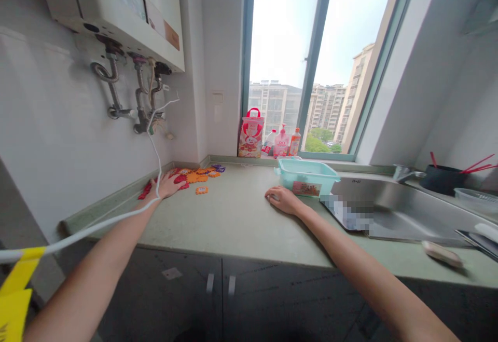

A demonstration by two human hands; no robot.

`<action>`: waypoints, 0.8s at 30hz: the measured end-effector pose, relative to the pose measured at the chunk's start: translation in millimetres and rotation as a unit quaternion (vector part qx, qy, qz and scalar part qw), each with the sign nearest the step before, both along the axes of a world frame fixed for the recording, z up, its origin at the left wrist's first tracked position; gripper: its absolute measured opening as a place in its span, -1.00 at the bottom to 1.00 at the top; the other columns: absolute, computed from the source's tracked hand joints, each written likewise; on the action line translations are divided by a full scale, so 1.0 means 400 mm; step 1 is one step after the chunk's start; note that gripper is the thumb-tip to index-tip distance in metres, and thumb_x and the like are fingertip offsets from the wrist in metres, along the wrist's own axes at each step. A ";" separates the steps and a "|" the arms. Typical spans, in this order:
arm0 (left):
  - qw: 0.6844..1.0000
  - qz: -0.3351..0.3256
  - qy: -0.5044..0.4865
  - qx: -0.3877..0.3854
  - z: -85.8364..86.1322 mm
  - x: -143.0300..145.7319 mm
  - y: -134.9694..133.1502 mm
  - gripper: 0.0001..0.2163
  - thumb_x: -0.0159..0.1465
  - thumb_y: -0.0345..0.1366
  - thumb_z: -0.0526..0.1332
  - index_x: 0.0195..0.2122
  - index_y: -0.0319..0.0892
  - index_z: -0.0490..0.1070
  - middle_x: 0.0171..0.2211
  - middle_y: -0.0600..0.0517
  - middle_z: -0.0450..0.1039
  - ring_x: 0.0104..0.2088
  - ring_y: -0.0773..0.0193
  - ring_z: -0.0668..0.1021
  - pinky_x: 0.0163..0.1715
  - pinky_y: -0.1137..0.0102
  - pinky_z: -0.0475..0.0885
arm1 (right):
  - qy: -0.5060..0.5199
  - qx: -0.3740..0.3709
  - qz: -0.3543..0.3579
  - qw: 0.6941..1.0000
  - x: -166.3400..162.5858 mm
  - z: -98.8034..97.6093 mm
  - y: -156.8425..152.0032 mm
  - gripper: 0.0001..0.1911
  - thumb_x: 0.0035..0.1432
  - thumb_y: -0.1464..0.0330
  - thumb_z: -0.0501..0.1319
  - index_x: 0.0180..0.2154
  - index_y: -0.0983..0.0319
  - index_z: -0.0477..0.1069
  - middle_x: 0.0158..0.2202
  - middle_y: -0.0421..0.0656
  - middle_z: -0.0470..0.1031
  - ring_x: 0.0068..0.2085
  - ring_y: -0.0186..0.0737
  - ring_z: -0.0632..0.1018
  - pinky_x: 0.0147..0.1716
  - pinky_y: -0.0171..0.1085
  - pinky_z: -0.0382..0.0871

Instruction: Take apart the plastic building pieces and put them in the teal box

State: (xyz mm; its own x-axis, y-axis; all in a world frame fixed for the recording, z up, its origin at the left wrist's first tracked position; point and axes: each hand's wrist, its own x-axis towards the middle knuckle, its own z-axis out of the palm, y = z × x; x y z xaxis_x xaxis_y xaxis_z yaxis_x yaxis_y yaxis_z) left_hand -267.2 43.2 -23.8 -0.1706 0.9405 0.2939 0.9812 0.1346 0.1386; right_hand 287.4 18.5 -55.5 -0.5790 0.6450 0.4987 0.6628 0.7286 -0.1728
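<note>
My left hand (168, 185) lies with fingers spread over small red packets (181, 180) at the left end of the counter, by the wall. Beside its fingertips are orange scalloped-edge packets (197, 177) in a loose pile, and purple ones (219, 168) lie at the far end. A single orange packet (202, 190) sits apart, nearer the front. On the counter's middle rests my right hand (286, 200), its fingers loosely bent and a small gap between them; I make out nothing held. Just behind it stands a light teal plastic basket (307, 168) with a picture label.
A white cable (116, 218) crosses in front of my left arm. A steel sink (389, 202) is at the right, with a pale soap-like bar (442, 254) on its front edge. A red-handled bag (251, 137) and bottles (281, 144) line the windowsill. A water heater (116, 10) hangs upper left.
</note>
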 end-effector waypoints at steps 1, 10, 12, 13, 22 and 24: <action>1.000 0.004 0.004 -0.008 -0.005 -0.008 0.015 -0.22 0.35 0.34 -0.03 0.48 0.05 0.23 0.53 -0.25 0.07 0.49 -0.47 0.08 0.28 -0.55 -0.08 | 0.008 -0.002 0.003 1.000 0.000 -0.004 0.007 -0.78 0.32 0.43 0.22 -0.10 0.16 0.65 -0.09 -0.08 0.68 -0.03 -0.06 0.63 0.06 -0.15 0.47; 0.999 0.023 -0.008 -0.035 -0.002 0.005 -0.009 -0.24 0.34 0.38 0.00 0.44 0.10 0.32 0.50 -0.12 0.17 0.45 -0.41 0.22 0.36 -0.39 0.06 | 0.019 -0.006 0.010 1.000 0.006 -0.014 0.031 -0.80 0.33 0.42 0.24 -0.12 0.17 0.65 -0.11 -0.06 0.67 -0.07 -0.07 0.63 0.04 -0.17 0.47; 0.999 0.032 -0.007 -0.036 0.005 0.025 -0.045 -0.23 0.35 0.36 0.00 0.45 0.05 0.31 0.50 -0.14 0.18 0.44 -0.39 0.26 0.35 -0.35 0.13 | 0.014 -0.005 0.012 1.000 0.009 -0.014 0.030 -0.79 0.33 0.41 0.24 -0.10 0.16 0.65 -0.10 -0.07 0.67 -0.06 -0.08 0.64 0.05 -0.17 0.47; 0.999 0.033 -0.005 -0.038 0.008 0.035 -0.064 -0.23 0.36 0.34 0.01 0.45 0.02 0.30 0.49 -0.16 0.20 0.43 -0.39 0.28 0.34 -0.31 0.17 | 0.011 -0.005 0.012 1.000 0.010 -0.014 0.029 -0.79 0.34 0.41 0.24 -0.09 0.16 0.65 -0.09 -0.07 0.68 -0.05 -0.09 0.64 0.05 -0.18 0.47; 0.998 -0.041 0.017 -0.033 -0.016 0.097 -0.293 -0.30 0.41 0.26 0.02 0.46 0.03 0.28 0.50 -0.11 0.18 0.46 -0.26 0.27 0.37 -0.21 0.19 | -0.023 0.006 -0.006 1.000 0.004 -0.007 0.014 -0.74 0.39 0.39 0.19 -0.05 0.18 0.65 -0.03 -0.04 0.69 0.00 -0.07 0.65 0.09 -0.18 0.46; 0.997 -0.064 0.023 -0.034 -0.026 0.124 -0.347 -0.30 0.42 0.26 0.01 0.47 0.04 0.27 0.51 -0.08 0.15 0.48 -0.23 0.24 0.40 -0.23 0.13 | -0.032 0.008 -0.013 0.999 -0.001 -0.007 0.010 -0.73 0.40 0.39 0.18 -0.04 0.19 0.65 -0.01 -0.03 0.68 0.01 -0.06 0.64 0.11 -0.17 0.45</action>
State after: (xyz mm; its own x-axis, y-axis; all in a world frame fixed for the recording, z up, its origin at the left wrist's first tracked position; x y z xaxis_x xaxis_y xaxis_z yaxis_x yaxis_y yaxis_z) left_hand -217.5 -95.6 -34.3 -0.0356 0.9716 0.2340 0.9960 0.0154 0.0878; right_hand 287.1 22.6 -58.5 -0.5933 0.6527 0.4711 0.6912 0.7131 -0.1175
